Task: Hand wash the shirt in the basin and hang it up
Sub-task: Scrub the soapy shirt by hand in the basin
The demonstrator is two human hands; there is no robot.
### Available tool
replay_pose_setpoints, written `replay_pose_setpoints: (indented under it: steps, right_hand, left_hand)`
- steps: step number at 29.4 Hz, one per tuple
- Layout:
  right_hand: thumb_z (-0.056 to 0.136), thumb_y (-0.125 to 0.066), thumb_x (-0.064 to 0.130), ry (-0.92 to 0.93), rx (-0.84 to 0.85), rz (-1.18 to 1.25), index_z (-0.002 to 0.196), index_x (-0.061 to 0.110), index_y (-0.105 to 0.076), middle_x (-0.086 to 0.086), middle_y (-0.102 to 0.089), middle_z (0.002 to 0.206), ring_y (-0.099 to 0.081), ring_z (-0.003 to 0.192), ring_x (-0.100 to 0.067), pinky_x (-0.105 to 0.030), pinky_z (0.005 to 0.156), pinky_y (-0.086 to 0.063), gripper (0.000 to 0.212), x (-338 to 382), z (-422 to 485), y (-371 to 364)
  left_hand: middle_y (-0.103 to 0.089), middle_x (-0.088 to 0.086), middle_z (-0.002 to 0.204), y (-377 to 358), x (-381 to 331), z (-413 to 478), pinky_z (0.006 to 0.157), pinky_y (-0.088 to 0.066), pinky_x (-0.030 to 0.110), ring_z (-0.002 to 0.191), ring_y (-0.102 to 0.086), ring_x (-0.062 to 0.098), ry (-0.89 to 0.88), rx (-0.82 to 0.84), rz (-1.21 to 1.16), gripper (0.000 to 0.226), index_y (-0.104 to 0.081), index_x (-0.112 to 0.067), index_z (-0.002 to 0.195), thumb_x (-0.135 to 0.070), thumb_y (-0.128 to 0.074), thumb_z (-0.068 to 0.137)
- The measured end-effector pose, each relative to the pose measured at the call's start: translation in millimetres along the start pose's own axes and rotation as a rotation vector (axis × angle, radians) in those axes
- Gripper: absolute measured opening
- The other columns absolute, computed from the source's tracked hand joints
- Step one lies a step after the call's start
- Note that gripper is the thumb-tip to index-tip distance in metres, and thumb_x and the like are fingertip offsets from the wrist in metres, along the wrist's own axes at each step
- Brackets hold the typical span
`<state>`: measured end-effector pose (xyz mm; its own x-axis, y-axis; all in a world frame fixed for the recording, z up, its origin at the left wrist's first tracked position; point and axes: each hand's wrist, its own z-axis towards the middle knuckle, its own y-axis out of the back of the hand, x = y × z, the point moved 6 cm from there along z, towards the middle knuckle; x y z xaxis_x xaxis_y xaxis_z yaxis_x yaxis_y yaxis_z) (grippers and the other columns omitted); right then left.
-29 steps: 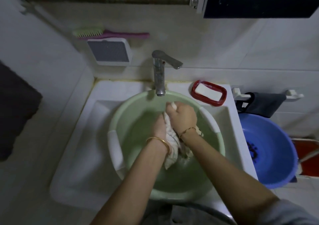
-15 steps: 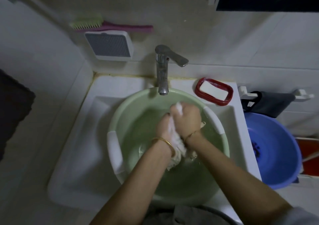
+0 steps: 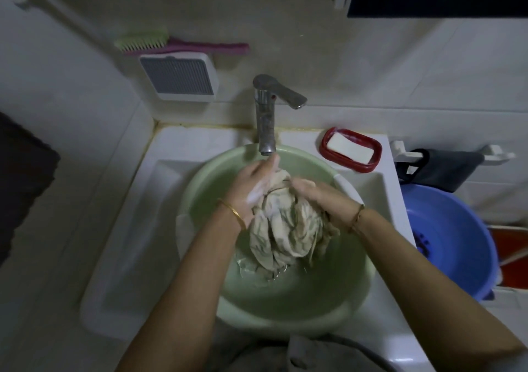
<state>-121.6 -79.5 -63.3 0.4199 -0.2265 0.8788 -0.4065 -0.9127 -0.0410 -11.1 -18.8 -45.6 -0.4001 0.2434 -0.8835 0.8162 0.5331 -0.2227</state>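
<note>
step: scrub | shirt [image 3: 285,228] bunched between hands over green basin [image 3: 328,294], tail in water | left hand [image 3: 251,188] flat, soapy, pressing cloth | right hand [image 3: 317,197] curled, gripping it | tip: rub low, shift folds

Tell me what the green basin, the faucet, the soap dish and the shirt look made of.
Green basin: likely plastic, smooth and matte, with uniform colour and a thick rolled rim.
Faucet: metal, seemingly chrome-plated, silvery with dulled reflections.
Soap dish: probably glossy red plastic, with highlights along its rim.
Shirt: thin pale woven fabric, wet; it hangs limp in creased folds.
</note>
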Motion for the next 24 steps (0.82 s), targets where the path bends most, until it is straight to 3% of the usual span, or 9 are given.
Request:
replay_pose_setpoints:
  steps: [2, 4, 6, 9, 12, 15, 20, 22, 24]
  right_hand:
    - [0.077, -0.072, 0.041, 0.039, 0.04, -0.185, 0.099, 0.027, -0.067, 0.007, -0.073, 0.097, -0.068, 0.093, -0.01, -0.018, 0.081, -0.054, 0.026, 7, -9, -2]
    - [0.079, -0.073, 0.025, 0.121, -0.147, -0.098, 0.092, 0.013, -0.069, 0.001, -0.074, 0.086, -0.07, 0.079, -0.014, -0.02, 0.069, -0.057, 0.018, 14, -15, 13]
    - [0.082, -0.071, 0.016, 0.184, -0.228, 0.124, 0.089, 0.005, -0.066, -0.003, -0.073, 0.077, -0.068, 0.067, -0.016, -0.022, 0.058, -0.056, 0.014, 15, -19, 23]
    - [0.078, -0.07, 0.021, 0.262, -0.289, 0.268, 0.092, 0.008, -0.063, -0.009, -0.07, 0.086, -0.066, 0.079, -0.023, -0.035, 0.075, -0.057, 0.021, 15, -16, 32]
    - [0.082, -0.07, 0.024, 0.287, -0.438, 0.308, 0.092, 0.013, -0.063, -0.006, -0.068, 0.087, -0.065, 0.084, -0.023, -0.039, 0.081, -0.053, 0.016, 12, -16, 44]
    - [0.09, -0.062, 0.023, 0.262, -0.668, 0.288, 0.095, 0.014, -0.06, -0.002, -0.065, 0.085, -0.062, 0.083, -0.02, -0.029, 0.077, -0.052, 0.01, 5, -22, 59]
    - [0.092, -0.057, 0.03, 0.115, -1.037, 0.081, 0.112, 0.007, -0.06, -0.008, -0.065, 0.101, -0.058, 0.097, -0.022, -0.029, 0.08, -0.046, 0.031, -8, -26, 80]
    - [0.089, -0.059, 0.037, 0.139, -1.05, -0.091, 0.118, 0.011, -0.061, -0.007, -0.066, 0.11, -0.06, 0.101, -0.023, -0.034, 0.087, -0.049, 0.039, 1, -33, 71]
    - [0.082, -0.061, 0.049, 0.234, -0.944, -0.227, 0.11, 0.015, -0.065, -0.002, -0.069, 0.101, -0.063, 0.089, -0.019, -0.037, 0.079, -0.053, 0.045, 11, -38, 45]
  left_hand:
    - [-0.062, 0.007, 0.081, 2, -12, -4, 0.072, -0.051, 0.027, 0.073, -0.062, 0.015, -0.081, 0.092, 0.092, 0.008, -0.059, -0.008, 0.092, -0.012, -0.063, 0.087]
    - [-0.065, 0.002, 0.091, 10, -15, -7, 0.072, -0.054, 0.024, 0.078, -0.065, 0.01, -0.113, 0.195, 0.275, 0.038, -0.055, -0.011, 0.106, 0.0, -0.072, 0.073]
    - [-0.065, 0.006, 0.106, 20, -4, -4, 0.084, -0.054, 0.033, 0.094, -0.064, 0.016, -0.047, 0.251, 0.55, 0.068, -0.051, -0.009, 0.119, -0.006, -0.085, 0.06]
    - [-0.066, 0.009, 0.096, 25, 19, -3, 0.081, -0.05, 0.037, 0.088, -0.059, 0.021, 0.01, 0.293, 0.927, 0.04, -0.059, -0.011, 0.091, -0.027, -0.08, 0.061]
    - [-0.052, -0.003, 0.068, 28, 20, -4, 0.064, -0.039, 0.029, 0.067, -0.048, 0.012, 0.012, 0.235, 0.813, 0.033, -0.048, -0.018, 0.071, -0.032, -0.074, 0.055]
    - [-0.05, 0.001, 0.064, 30, 14, -3, 0.059, -0.036, 0.028, 0.055, -0.046, 0.005, 0.001, 0.198, 0.608, 0.03, -0.047, -0.013, 0.071, -0.024, -0.067, 0.05]
    - [-0.043, 0.004, 0.069, 18, 2, -5, 0.057, -0.038, 0.014, 0.053, -0.046, -0.002, -0.124, 0.077, 0.283, 0.022, -0.048, -0.009, 0.074, 0.006, -0.051, 0.09]
    - [-0.047, 0.009, 0.074, 21, 6, 0, 0.068, -0.044, 0.015, 0.06, -0.054, 0.0, -0.123, -0.006, 0.084, 0.018, -0.05, -0.004, 0.081, 0.003, -0.043, 0.096]
    - [-0.055, 0.021, 0.094, 18, 15, 7, 0.096, -0.046, 0.038, 0.09, -0.06, 0.018, -0.071, -0.049, -0.136, 0.023, -0.054, 0.002, 0.097, -0.021, -0.052, 0.094]
